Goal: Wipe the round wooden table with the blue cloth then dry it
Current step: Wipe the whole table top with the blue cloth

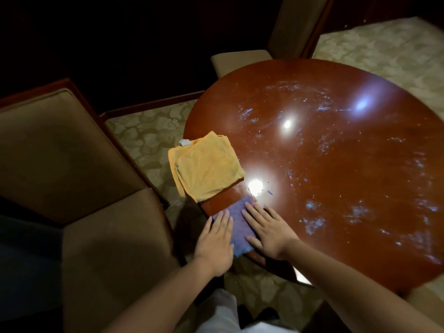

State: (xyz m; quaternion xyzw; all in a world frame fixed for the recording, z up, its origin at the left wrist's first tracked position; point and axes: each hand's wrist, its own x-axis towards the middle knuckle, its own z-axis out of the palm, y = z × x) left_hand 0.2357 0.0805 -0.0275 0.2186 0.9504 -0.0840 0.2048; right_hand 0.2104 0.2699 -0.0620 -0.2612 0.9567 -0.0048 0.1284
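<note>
The round wooden table (336, 164) is glossy red-brown, with wet streaks and lamp glare across its top. A folded blue cloth (237, 224) lies at the table's near left edge. My left hand (213, 243) rests flat on the cloth's left side, fingers straight. My right hand (269, 229) presses flat on its right side, fingers spread over cloth and wood. A folded yellow cloth (206, 167) sits just beyond, overhanging the table's left rim.
A brown upholstered armchair (72, 188) stands close on the left. Another padded chair (240, 61) is tucked at the table's far side. Pale patterned carpet (149, 135) covers the floor. The room behind is dark.
</note>
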